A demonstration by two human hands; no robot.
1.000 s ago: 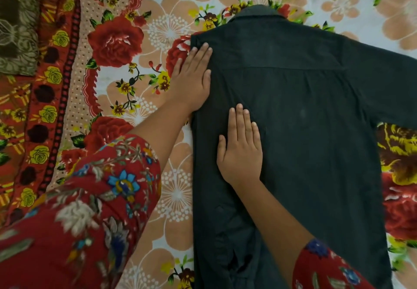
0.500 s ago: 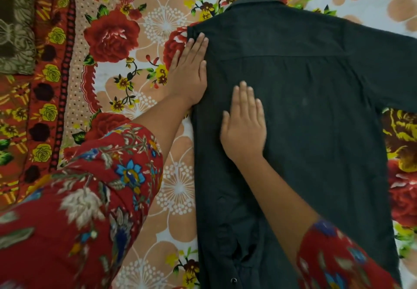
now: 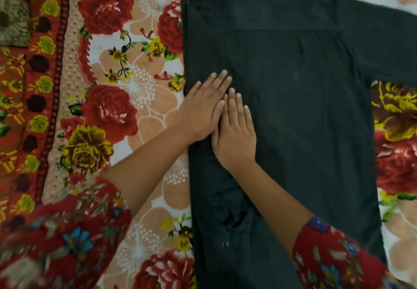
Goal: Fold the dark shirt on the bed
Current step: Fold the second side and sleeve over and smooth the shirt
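While both hands' fingers (image 3: 237, 106) lie flat, pressed together | dark shirt (image 3: 293, 108) underneath | left hand (image 3: 203, 110) touching right hand (image 3: 237, 139)

Dark shirt (image 3: 293, 119) spread back-up on a floral bedsheet (image 3: 126, 99), left side already folded inward to a straight edge, right sleeve stretched out toward the frame's right edge. Left hand (image 3: 204, 106) flat, palm down, across that folded edge; right hand (image 3: 235, 132) flat just beside it, the two touching. Both fully opened, fingers extended, gripping nothing. Red floral sleeves (image 3: 63, 239) at bottom.
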